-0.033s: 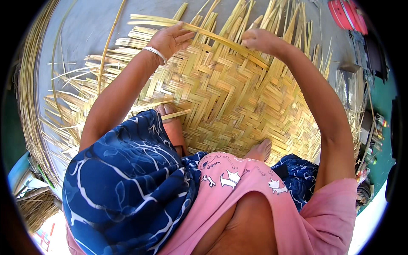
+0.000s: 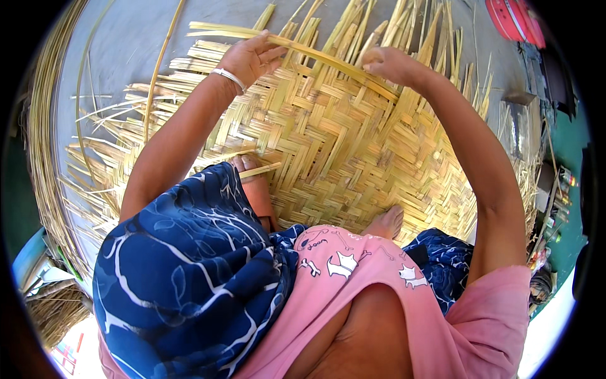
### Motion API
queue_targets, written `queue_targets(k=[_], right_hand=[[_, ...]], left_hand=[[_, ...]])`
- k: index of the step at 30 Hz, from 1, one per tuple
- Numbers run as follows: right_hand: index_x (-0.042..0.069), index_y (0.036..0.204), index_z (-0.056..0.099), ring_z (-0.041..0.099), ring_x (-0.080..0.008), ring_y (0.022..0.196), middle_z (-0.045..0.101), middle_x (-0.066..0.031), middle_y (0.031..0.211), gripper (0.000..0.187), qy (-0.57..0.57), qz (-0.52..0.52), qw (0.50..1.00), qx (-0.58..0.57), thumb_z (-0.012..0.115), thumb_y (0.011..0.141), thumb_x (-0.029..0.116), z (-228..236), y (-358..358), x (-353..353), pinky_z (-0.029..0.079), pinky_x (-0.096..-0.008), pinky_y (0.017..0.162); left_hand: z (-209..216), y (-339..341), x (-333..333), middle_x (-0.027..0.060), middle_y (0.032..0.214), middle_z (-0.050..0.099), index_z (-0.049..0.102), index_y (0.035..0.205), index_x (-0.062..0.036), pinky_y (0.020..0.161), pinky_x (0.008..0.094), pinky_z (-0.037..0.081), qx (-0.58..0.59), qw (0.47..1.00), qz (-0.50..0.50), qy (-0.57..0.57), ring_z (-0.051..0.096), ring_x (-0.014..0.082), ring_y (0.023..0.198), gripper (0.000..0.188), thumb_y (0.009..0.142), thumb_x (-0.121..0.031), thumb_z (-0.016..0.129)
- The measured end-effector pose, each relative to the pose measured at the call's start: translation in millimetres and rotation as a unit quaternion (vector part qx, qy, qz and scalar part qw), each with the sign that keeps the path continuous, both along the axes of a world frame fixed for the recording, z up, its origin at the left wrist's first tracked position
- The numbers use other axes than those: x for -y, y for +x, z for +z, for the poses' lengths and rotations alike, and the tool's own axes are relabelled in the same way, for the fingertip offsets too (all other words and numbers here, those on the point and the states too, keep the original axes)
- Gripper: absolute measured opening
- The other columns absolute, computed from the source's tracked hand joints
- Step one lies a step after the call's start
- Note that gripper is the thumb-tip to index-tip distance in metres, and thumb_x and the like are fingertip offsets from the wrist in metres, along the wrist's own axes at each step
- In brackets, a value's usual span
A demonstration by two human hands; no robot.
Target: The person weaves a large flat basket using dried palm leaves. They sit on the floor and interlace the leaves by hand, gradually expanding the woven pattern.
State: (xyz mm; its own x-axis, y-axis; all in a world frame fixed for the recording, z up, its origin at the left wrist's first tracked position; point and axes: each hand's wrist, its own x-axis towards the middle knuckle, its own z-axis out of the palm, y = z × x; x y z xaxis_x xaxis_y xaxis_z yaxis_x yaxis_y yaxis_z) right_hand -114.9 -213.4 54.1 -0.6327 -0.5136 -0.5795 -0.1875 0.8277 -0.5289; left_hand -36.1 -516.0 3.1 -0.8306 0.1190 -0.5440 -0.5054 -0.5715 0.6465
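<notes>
My left hand [image 2: 247,62], with a white bangle on the wrist, is at a long pale-yellow split-cane strip [image 2: 322,57] near its left end. The thumb side overlaps the strip, while the other fingers reach out loosely below it. This strip slants down to the right across the far part of a woven cane mat [image 2: 328,142]. My right hand [image 2: 390,65] is just above the strip's right part, its fingers curled together beside loose upright strip ends [image 2: 372,39]; what they pinch, if anything, is hidden. A short strip [image 2: 262,170] lies by my left foot [image 2: 246,165].
My right foot [image 2: 386,223] rests on the mat's near part. Unwoven ends stick out at the mat's left [image 2: 113,167] and far edges. A bundle of long thin canes [image 2: 43,126] lies at the far left. A pink-red bag [image 2: 514,22] is at the top right.
My right hand has shifted slightly toward me and to the right. The long strip has moved slightly to the left; my left hand is almost where it was.
</notes>
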Motion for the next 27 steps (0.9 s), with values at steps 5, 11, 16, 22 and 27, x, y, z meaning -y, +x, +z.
queue_targets(k=[5, 11, 16, 22, 27], right_hand=[[0.002, 0.104, 0.064, 0.062, -0.0239, 0.084, 0.067, -0.0119, 0.092, 0.026, 0.025, 0.05, 0.998, -0.028, 0.064, 0.083, 0.018, -9.3, 15.1, -33.3, 0.048, -0.0347, 0.076], [0.005, 0.09, 0.065, 0.059, -0.0266, 0.069, 0.063, -0.0129, 0.074, 0.016, 0.056, 0.11, 0.988, -0.094, 0.063, 0.08, 0.018, -2.3, 24.7, -38.4, 0.046, -0.0363, 0.064], [0.009, 0.089, 0.066, 0.059, -0.0328, 0.07, 0.061, -0.012, 0.071, 0.018, 0.0, 0.026, 0.984, -0.174, 0.061, 0.082, 0.024, -11.5, 31.7, -52.3, 0.046, -0.0431, 0.066], [0.006, 0.09, 0.066, 0.061, -0.0315, 0.071, 0.064, -0.0144, 0.073, 0.025, -0.037, -0.204, 0.974, -0.097, 0.061, 0.079, 0.028, -0.3, 38.6, -54.3, 0.048, -0.0404, 0.068], [0.004, 0.092, 0.066, 0.062, -0.0297, 0.071, 0.065, -0.0153, 0.074, 0.031, -0.051, -0.232, 0.964, -0.123, 0.062, 0.075, 0.029, -19.0, 35.0, -66.7, 0.048, -0.039, 0.068]], left_hand=[[-13.7, -8.6, 11.5, 0.0152, 0.117, 0.061, 0.054, 0.113, -0.0043, 0.092, 0.037, 0.05, -0.092, 0.981, -0.089, 0.143, 0.061, 0.0249, 0.106, 0.027, 0.099, -0.025, 0.044], [-6.6, -41.9, -7.1, 0.0142, 0.121, 0.059, 0.051, 0.122, -0.0042, 0.093, 0.0342, 0.049, -0.121, 0.976, -0.168, 0.069, 0.061, 0.0207, 0.106, 0.033, 0.098, -0.026, 0.046], [25.4, -51.7, -99.8, 0.0151, 0.121, 0.059, 0.05, 0.127, 0.0012, 0.089, 0.0311, 0.05, -0.134, 0.891, -0.373, -0.223, 0.062, 0.0195, 0.104, 0.052, 0.091, -0.034, 0.06], [-3.0, -70.1, -164.0, 0.0113, 0.086, 0.068, 0.062, 0.102, 0.0037, 0.058, 0.0276, 0.054, -0.183, 0.81, -0.365, -0.422, 0.067, 0.0166, 0.068, 0.034, 0.08, -0.02, 0.072], [-17.3, -67.7, -172.0, 0.0114, 0.079, 0.068, 0.063, 0.087, -0.0015, 0.062, 0.0328, 0.052, -0.276, 0.69, -0.321, -0.587, 0.066, 0.0223, 0.069, 0.021, 0.079, -0.019, 0.07]])
